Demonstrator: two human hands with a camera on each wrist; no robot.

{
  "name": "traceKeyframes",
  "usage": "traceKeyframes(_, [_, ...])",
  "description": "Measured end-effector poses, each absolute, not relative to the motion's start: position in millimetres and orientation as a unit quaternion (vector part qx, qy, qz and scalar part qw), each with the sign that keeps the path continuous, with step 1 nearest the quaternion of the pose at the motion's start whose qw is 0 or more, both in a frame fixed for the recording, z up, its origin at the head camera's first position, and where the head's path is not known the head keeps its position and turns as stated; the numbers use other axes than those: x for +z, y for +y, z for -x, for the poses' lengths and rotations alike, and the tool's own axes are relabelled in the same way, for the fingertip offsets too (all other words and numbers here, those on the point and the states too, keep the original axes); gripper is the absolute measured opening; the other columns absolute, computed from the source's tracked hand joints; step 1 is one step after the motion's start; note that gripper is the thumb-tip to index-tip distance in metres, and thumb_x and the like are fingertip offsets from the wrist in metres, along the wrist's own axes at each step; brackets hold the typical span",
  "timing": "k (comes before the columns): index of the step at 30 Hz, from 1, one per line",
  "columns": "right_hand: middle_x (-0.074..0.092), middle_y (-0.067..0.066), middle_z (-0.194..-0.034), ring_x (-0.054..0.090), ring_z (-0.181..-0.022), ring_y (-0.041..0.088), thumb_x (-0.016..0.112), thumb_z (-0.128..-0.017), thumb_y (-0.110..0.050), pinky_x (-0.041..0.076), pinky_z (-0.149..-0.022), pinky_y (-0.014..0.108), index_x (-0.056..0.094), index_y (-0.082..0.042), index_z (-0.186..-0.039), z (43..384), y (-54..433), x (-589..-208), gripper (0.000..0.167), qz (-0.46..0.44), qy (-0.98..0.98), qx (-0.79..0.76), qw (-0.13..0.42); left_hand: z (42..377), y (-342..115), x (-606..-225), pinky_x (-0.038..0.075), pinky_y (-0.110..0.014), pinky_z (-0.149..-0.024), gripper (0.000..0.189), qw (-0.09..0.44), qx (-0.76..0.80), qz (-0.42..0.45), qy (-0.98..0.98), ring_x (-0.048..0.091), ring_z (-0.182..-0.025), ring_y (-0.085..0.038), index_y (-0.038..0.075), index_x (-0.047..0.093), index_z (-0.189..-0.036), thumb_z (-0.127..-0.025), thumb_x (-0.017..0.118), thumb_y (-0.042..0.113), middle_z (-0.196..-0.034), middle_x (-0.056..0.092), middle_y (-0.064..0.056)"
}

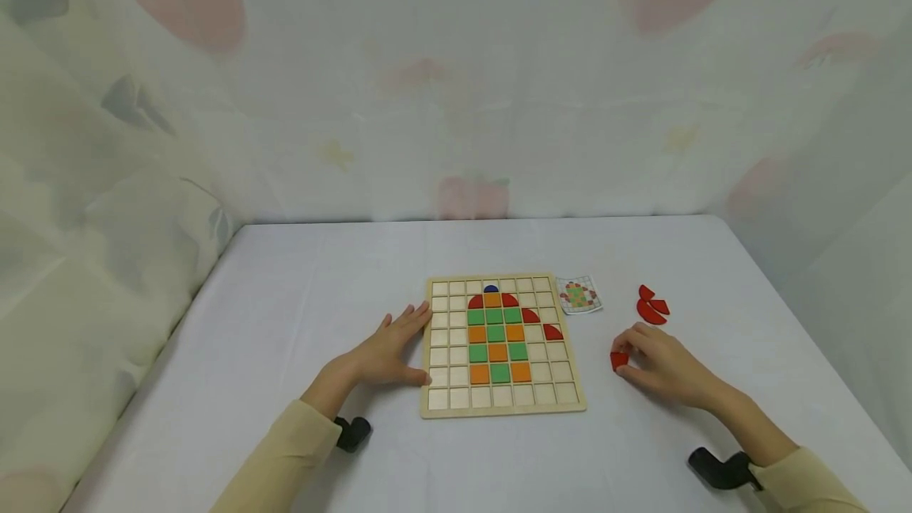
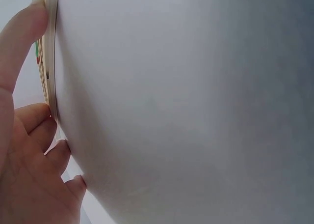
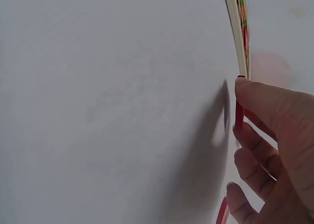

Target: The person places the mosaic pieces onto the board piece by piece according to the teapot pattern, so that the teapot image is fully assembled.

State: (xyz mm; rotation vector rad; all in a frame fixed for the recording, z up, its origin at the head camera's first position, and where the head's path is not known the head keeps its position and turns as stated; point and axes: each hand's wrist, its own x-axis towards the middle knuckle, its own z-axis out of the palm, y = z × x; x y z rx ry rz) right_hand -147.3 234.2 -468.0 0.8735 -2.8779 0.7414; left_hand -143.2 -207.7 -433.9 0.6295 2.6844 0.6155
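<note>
A wooden grid board (image 1: 502, 412) lies mid-table, with green and orange square tiles in its middle columns. Red quarter-circle tiles (image 1: 552, 332) sit in the upper cells, and a dark blue half-circle tile (image 1: 491, 289) tops the pattern. My left hand (image 1: 388, 351) rests against the board's left edge, fingers spread; in the left wrist view the thumb and fingertips touch its rim (image 2: 51, 62). Right of the board, my right hand (image 1: 663, 362) pinches a red tile (image 3: 239, 113) between thumb and fingers, above the table. Its full shape is partly hidden by the fingers.
A small printed pattern card (image 1: 579, 295) lies at the board's upper right. Several loose red tiles (image 1: 650, 310) are grouped beyond my right hand. The white-covered table (image 1: 321, 260) meets a patterned cloth backdrop (image 1: 570, 125) at the back.
</note>
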Motion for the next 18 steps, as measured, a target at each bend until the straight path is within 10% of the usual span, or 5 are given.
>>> traceKeyframes(18, [0.056,-0.011,-0.090,0.049,-0.083,0.009,0.075,-0.075,-0.019,0.047,-0.071,0.026,0.062,-0.020,-0.097,154.8,189.9,-459.8,0.025,-0.292,-0.920,0.259,0.021,143.3,-207.5,-434.4,0.005,-0.056,-0.111,0.102,0.159,0.214,-0.218,0.939,0.010,-0.142,-0.029,0.005,0.019,-0.147,-0.070,0.078,0.039,-0.155,0.011,-0.006])
